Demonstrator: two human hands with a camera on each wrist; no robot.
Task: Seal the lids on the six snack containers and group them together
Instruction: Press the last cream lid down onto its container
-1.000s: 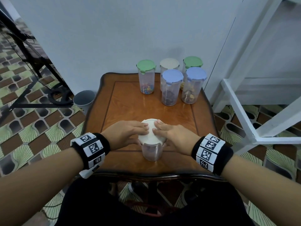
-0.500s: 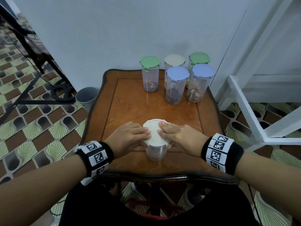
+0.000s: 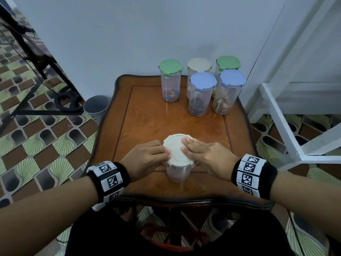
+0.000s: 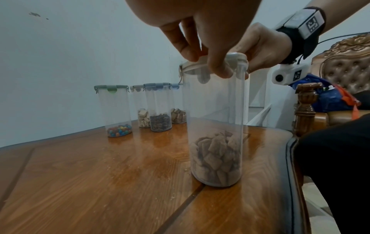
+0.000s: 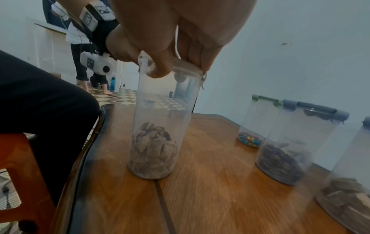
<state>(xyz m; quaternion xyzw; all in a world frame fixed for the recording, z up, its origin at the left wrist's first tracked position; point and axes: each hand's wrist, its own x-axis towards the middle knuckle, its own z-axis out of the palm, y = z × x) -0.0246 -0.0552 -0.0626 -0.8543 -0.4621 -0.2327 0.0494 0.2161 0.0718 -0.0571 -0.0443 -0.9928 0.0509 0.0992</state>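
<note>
Hands [image 3: 181, 157] grip white-lidded container [image 3: 178, 171]; five sealed containers [image 3: 200, 87] stand well apart.

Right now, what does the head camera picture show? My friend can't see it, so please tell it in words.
Both hands, left hand and right hand, press on the cream lid of a clear snack container near the front of a wooden table. Five lidded containers stand grouped at the back, by a pale wall.
</note>
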